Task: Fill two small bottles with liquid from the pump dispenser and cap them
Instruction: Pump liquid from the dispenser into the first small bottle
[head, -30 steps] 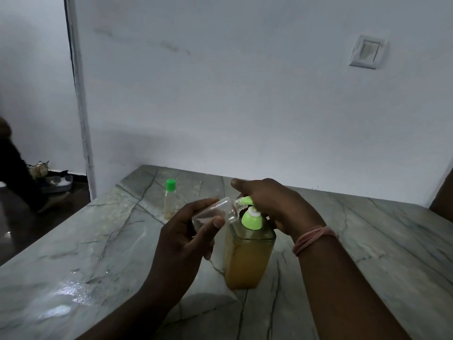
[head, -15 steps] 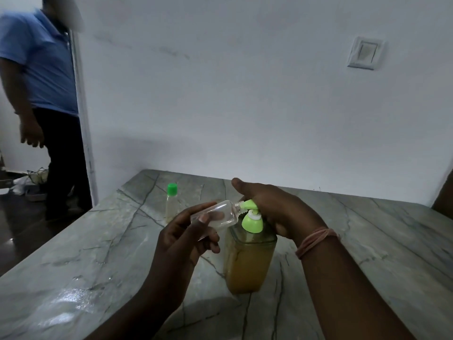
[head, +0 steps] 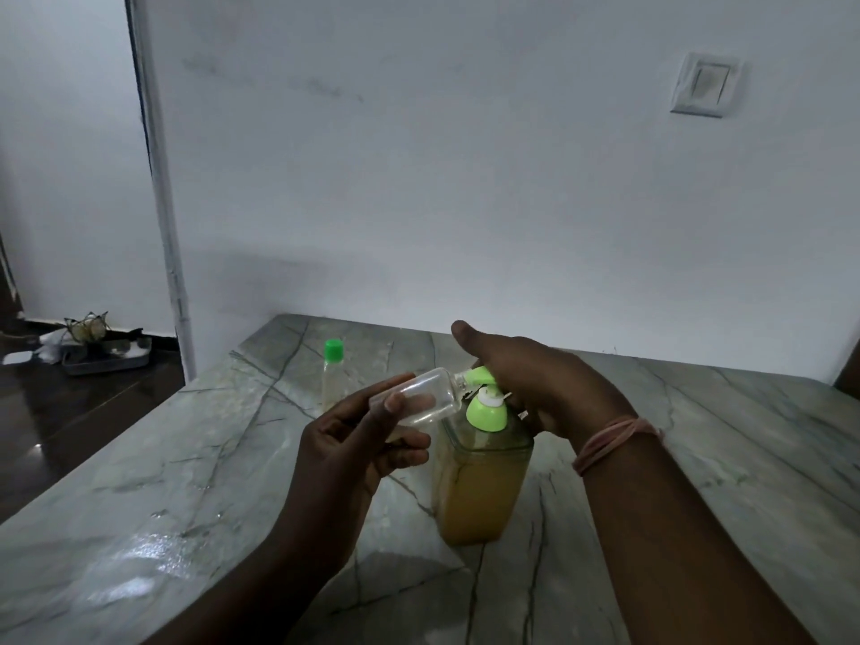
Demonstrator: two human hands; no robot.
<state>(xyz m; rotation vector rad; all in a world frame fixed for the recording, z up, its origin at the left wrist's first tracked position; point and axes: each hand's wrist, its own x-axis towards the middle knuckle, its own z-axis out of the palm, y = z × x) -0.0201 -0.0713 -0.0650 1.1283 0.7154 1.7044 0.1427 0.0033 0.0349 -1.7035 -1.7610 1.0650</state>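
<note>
One of the two small bottles appears finished: a capped bottle [head: 332,375] with a green top stands upright on the marble table [head: 186,458], behind and to the left of the work, a pale liquid seemingly inside, though the dim light makes its level hard to read. The second, a clear uncapped bottle [head: 421,398], lies nearly horizontal in the air, its neck touching the green spout of the pump dispenser [head: 481,463]. It looks empty or close to it, so by this view the task sits roughly at its midpoint, with filling and capping of this bottle left to do. No cap for it is in sight. The left hand [head: 358,439] holds the clear bottle, thumb and fingers curled round its body. The right hand [head: 535,388] rests over the pump head, thumb stretched out straight, its other fingers hidden behind the pump, so its hold cannot be told. The dispenser, a square clear container about two-thirds full of amber liquid, stands on the table just beneath both hands. A light switch [head: 703,85] is set in the white wall behind.
</note>
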